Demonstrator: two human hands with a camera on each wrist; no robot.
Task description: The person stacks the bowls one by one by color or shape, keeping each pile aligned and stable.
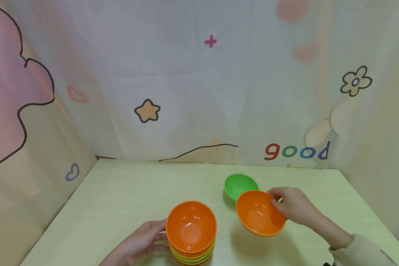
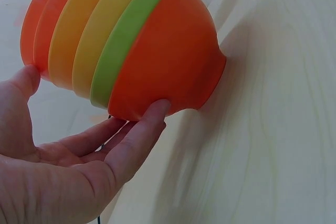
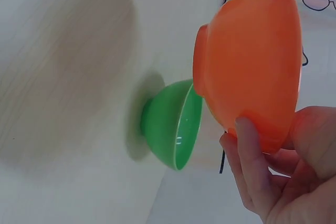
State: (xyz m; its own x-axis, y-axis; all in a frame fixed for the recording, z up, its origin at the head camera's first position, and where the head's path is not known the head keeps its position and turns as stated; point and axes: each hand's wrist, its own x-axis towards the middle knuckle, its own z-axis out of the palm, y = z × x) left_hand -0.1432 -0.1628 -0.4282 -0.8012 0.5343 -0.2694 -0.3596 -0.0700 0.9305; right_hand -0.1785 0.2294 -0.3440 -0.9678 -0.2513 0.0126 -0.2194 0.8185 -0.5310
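My right hand [image 1: 294, 205] pinches the rim of an orange bowl [image 1: 257, 214], thumb inside and fingers beneath. The bowl is held in the air, tilted, casting a shadow on the table; its inside holds nothing. On the near side, a stack of nested bowls [image 2: 168, 45] stands upright, orange at top and bottom with yellow and green rims between. Against the left side of this stack rests my left hand [image 1: 144, 238], its thumb at the upper rim and extended fingers touching the lowest bowl. Behind the raised bowl sits a green bowl [image 1: 237, 184], partly overlapped by it.
Everything stands over a pale wood-grain table [image 1: 136, 192]. A printed cloth backdrop [image 1: 179, 122] rises behind the table's far edge and along both sides.
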